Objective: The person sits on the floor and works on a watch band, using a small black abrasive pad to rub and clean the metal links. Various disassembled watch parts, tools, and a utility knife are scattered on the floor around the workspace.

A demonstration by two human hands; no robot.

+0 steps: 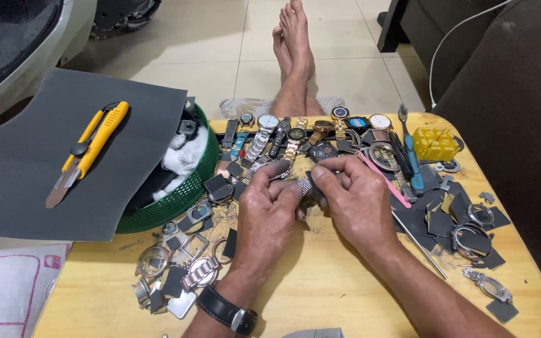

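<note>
Hands meet over the middle of the wooden table (320,294), left hand (267,216) and right hand (352,200) both pinched shut on a metal watch band (305,186), best rubbed in short strokes, near the row of watches (283,134) by the far edge.

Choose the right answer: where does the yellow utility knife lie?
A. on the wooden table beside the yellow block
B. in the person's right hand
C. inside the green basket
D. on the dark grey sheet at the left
D: the yellow utility knife lies on the dark grey sheet, which drapes over the green basket; the left hand and right hand together hold a metal watch band instead.
</note>
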